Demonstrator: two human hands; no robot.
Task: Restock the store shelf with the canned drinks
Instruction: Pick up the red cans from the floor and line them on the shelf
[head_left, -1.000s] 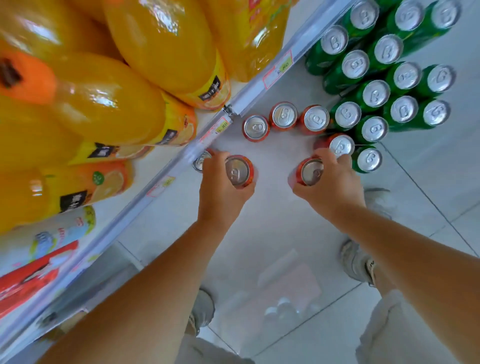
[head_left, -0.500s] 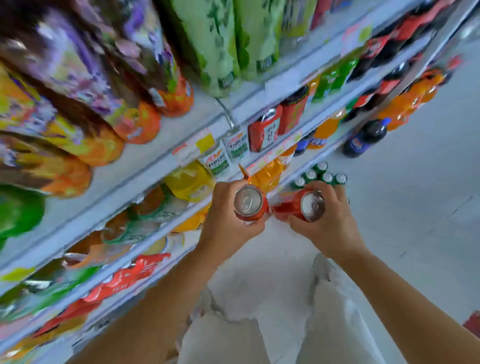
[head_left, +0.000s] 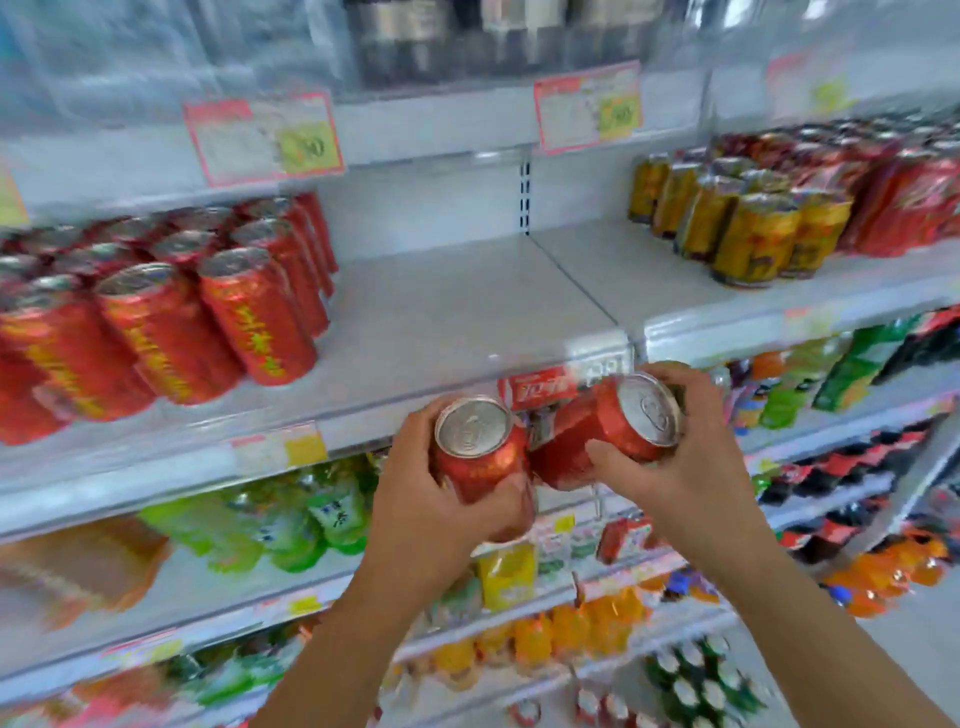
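Head view: I see the left hand (head_left: 431, 514) with its fingers curled round the first red can (head_left: 478, 452), held almost upright. The right hand (head_left: 685, 467) grips the second red can (head_left: 618, 431), which leans toward the first. The two cans meet, or nearly meet, at their lower ends. Both are in front of the shelf (head_left: 457, 312), just under its front edge, below the bare middle part between the stocked red cans (head_left: 249, 317) at the left end and the gold cans (head_left: 753, 239) toward the right end.

I think the leaning can may strike the front edge when lifted in. A hand going in too far left may also knock over the nearest stocked can.

The stocked cans carry yellow characters, too blurred to read. The price tags (head_left: 262, 137) above and the red tag (head_left: 540, 387) on the front edge are also unreadable.
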